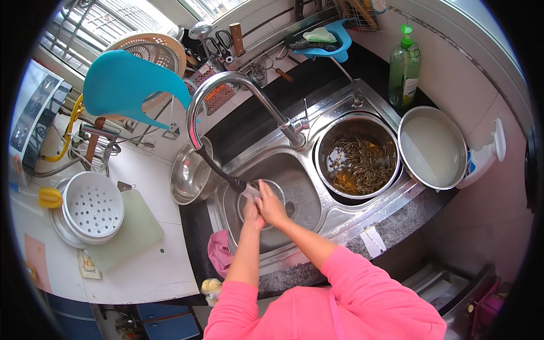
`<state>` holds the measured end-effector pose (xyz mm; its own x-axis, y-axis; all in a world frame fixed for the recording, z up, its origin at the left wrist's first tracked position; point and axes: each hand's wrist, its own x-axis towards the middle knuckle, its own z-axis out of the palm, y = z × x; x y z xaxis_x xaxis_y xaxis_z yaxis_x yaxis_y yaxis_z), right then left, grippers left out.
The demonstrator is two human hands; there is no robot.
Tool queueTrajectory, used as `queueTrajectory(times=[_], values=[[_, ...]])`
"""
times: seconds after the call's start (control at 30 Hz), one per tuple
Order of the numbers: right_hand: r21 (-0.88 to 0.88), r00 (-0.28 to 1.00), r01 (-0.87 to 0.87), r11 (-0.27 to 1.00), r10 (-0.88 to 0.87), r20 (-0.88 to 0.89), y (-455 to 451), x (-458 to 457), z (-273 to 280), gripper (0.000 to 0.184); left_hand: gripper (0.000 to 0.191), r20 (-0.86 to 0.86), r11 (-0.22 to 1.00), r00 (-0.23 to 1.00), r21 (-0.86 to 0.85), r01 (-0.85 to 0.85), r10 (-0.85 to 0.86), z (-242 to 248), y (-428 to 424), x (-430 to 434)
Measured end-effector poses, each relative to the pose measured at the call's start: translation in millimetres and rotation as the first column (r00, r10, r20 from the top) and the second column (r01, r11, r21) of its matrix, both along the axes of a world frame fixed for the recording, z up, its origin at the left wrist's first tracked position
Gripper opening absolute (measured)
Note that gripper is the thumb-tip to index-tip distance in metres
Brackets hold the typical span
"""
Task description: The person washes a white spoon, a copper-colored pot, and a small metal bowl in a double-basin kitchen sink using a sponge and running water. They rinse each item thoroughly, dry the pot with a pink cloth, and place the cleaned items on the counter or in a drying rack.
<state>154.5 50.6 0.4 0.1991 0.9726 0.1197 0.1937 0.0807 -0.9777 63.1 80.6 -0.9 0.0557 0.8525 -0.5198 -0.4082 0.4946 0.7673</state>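
Observation:
My left hand (pixel 253 213) and my right hand (pixel 270 205) are pressed together under the spray head of a chrome gooseneck faucet (pixel 244 83), over the left basin of a steel sink (pixel 304 182). A round, clear-looking vessel (pixel 278 191) is partly visible in the basin below and behind my hands. Whether anything lies between my palms is hidden. To the right, in the second basin, a steel pot (pixel 321 170) holds liquid with many thin brown strands (pixel 363 163). A steel bowl (pixel 180 182) leans at the sink's left edge.
A basin of cloudy liquid (pixel 433 148) and a green pump bottle (pixel 399 78) stand right. A pink cloth (pixel 219 250) lies at the sink's front left. Further left are a white colander (pixel 93 204), a pale green cutting board (pixel 131 233) and a turquoise plastic piece (pixel 123 85).

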Motion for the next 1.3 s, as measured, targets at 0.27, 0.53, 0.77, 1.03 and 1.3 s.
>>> queueTrajectory(times=[0.27,0.53,0.77,1.03,1.3], values=[[0.048,0.923,-0.368,0.928,0.372,-0.102,15,23,-19,0.098,0.040,0.239,0.987,0.957,0.044,0.156,-0.162,19,-5,-1],[0.093,0.992,0.015,0.996,-0.004,-0.123,24,9,-14,0.037,0.063,0.283,0.981,0.940,0.006,0.196,-0.189,19,-23,9],[-0.091,0.732,-0.459,0.884,0.317,-0.603,41,7,-16,0.039,0.057,0.026,0.969,0.970,-0.047,0.241,-0.240,3,-19,-25],[-0.117,0.991,0.134,0.984,-0.132,0.024,23,-8,18,0.037,0.054,-0.165,0.971,0.957,-0.054,0.231,-0.237,33,-21,-5],[-0.165,0.893,0.072,0.984,-0.137,-0.429,39,-22,-10,0.024,0.046,-0.348,0.972,0.921,0.084,0.219,-0.177,38,-19,-4]])
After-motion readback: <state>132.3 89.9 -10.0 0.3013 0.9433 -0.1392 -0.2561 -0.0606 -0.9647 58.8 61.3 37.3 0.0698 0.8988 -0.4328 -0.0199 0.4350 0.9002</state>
